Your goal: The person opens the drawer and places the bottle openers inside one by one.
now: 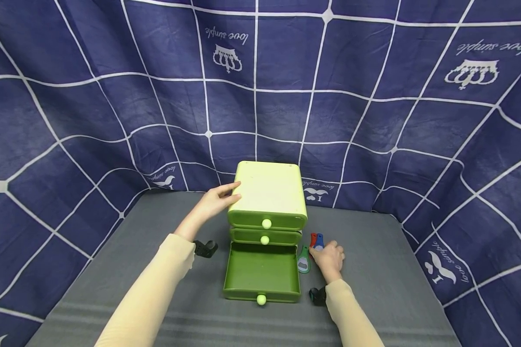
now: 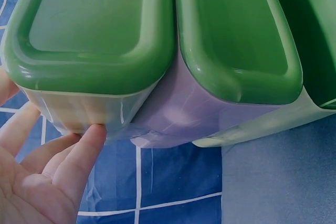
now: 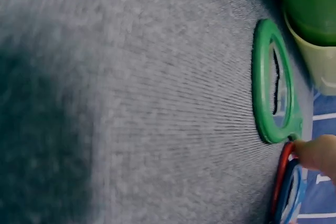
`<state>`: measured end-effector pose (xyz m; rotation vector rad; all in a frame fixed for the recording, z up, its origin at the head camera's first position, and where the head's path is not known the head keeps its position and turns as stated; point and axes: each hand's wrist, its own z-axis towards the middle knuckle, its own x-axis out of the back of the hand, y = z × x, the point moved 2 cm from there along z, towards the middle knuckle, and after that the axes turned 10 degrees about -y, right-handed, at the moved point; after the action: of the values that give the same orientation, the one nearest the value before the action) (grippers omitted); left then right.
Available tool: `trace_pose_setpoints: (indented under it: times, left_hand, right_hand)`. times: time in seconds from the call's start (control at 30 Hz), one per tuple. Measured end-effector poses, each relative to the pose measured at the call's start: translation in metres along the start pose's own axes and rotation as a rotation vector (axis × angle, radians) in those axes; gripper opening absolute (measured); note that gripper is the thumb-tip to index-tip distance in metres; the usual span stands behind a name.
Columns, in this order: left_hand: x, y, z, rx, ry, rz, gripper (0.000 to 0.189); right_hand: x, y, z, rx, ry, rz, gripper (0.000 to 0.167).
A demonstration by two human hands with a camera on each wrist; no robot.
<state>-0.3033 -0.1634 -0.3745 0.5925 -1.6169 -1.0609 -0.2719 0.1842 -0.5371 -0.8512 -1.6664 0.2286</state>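
A small chest of drawers with a pale yellow-green top and green fronts stands mid-table. Its bottom drawer is pulled out, with nothing visible inside. My left hand rests against the chest's upper left side, its fingers extended; in the left wrist view, fingertips touch the side wall. Beside the chest's right side lie a green bottle opener, a red one and a blue one. Over the red and blue openers is my right hand, thumb at the red one; I cannot tell whether it grips them.
The middle drawer sticks out slightly beneath the top drawer. Grey cloth covers the table. A blue curtain with white grid lines surrounds the back and sides.
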Motion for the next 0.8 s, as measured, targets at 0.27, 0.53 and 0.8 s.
trace_pose_setpoints:
  times: [0.27,0.53,0.8]
  left_hand:
    - [0.001,0.001,-0.001,-0.004,-0.005,0.006,0.056]
    - [0.000,-0.001,-0.001,-0.009,-0.007,0.002,0.056]
    - [-0.001,0.000,0.000,-0.017,0.000,0.001,0.054]
  right_hand:
    - [0.000,0.000,-0.006,0.035,0.026,-0.023,0.059]
    - [0.001,0.002,-0.017,0.140,0.129,0.021,0.049]
    - [0.022,-0.001,-0.046,0.248,0.129,0.060,0.053]
